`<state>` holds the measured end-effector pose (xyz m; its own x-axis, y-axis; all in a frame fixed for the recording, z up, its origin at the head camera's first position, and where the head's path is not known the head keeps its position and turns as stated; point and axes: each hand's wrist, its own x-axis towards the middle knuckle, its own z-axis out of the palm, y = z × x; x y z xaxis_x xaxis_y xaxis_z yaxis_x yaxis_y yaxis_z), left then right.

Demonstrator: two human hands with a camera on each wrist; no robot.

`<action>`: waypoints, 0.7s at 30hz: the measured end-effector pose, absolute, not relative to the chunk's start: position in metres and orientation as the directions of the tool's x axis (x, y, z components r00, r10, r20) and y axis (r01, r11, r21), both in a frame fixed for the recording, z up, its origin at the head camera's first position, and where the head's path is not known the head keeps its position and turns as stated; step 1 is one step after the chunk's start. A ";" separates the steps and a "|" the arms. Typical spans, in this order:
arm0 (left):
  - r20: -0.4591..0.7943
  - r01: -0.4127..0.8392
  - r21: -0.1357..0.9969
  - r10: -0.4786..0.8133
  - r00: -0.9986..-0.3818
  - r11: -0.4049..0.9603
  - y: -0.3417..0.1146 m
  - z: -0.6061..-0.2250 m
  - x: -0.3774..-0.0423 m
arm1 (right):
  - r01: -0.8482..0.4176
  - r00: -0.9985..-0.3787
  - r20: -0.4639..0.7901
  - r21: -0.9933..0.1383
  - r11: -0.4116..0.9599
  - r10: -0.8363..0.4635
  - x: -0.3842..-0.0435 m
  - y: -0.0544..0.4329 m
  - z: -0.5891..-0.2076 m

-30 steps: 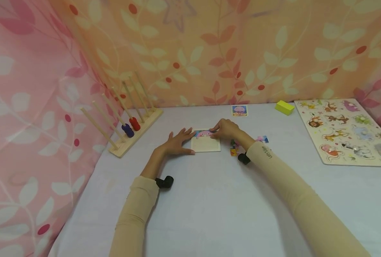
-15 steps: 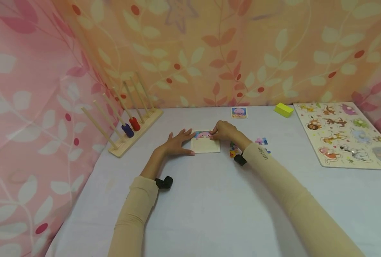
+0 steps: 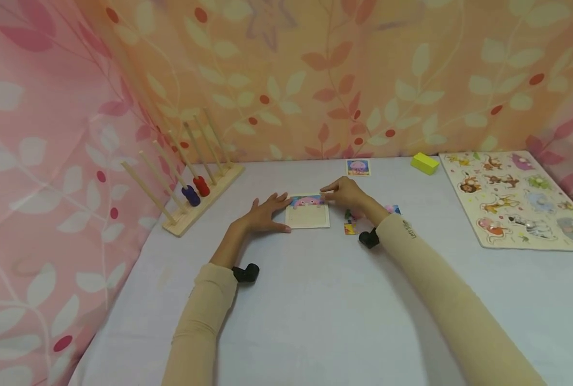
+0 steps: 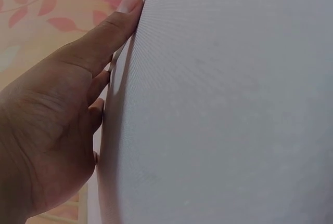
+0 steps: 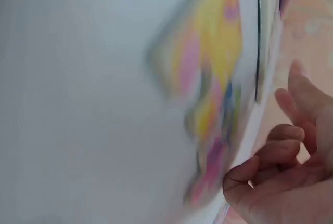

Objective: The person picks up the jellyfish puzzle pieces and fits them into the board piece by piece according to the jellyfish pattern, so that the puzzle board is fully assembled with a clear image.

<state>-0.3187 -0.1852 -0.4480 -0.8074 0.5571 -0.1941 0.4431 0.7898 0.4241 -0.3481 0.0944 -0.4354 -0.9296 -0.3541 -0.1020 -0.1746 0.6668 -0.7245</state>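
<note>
A small pale puzzle tray [image 3: 308, 219] lies on the white-covered table in the head view, its top strip filled by jigsaw pieces [image 3: 307, 201] with a pink face on blue. My left hand [image 3: 265, 213] rests with spread fingers along the tray's left edge; the left wrist view shows its thumb [image 4: 130, 3] against the tray side. Beside the tray's upper right corner is my right hand [image 3: 348, 194], its fingers loosely bent. No piece shows between them in the right wrist view. Loose jigsaw pieces [image 3: 351, 229] lie right of the tray, partly hidden under the right forearm.
A picture card [image 3: 358, 167] with a pink jellyfish lies behind the tray. A wooden peg stand [image 3: 204, 201] with blue and red beads is at the left. At the right are a yellow block [image 3: 424, 163] and an animal puzzle board [image 3: 518, 201]. Patterned cloth [image 3: 286, 80] hangs behind.
My right hand has drawn slightly right, off the top row, uncovering the piece at the tray's upper right corner. My left hand keeps its place at the left edge.
</note>
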 end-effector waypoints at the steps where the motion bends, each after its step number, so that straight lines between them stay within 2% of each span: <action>1: -0.191 0.444 0.424 0.558 -0.808 0.789 -0.185 -0.447 -0.319 | -0.175 -0.926 -0.109 -0.724 0.667 -0.361 -0.349 0.099 -0.433; 7: -0.162 0.447 0.451 0.563 -0.810 0.773 -0.187 -0.442 -0.320 | -0.199 -0.908 -0.136 -0.692 0.694 -0.396 -0.346 0.128 -0.416; 13: -0.164 0.443 0.461 0.564 -0.809 0.769 -0.187 -0.441 -0.320 | -0.179 -0.899 -0.213 -0.621 0.763 -0.384 -0.327 0.153 -0.411; 21: -0.178 0.430 0.483 0.566 -0.805 0.763 -0.186 -0.447 -0.317 | -0.271 -0.879 -0.202 -0.536 0.800 -0.433 -0.299 0.160 -0.421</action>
<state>-0.3172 -0.1860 -0.4471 -0.8048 0.5662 -0.1779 0.4299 0.7628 0.4830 -0.2986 0.1601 -0.4212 -0.8786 -0.4327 -0.2023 -0.2706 0.7999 -0.5357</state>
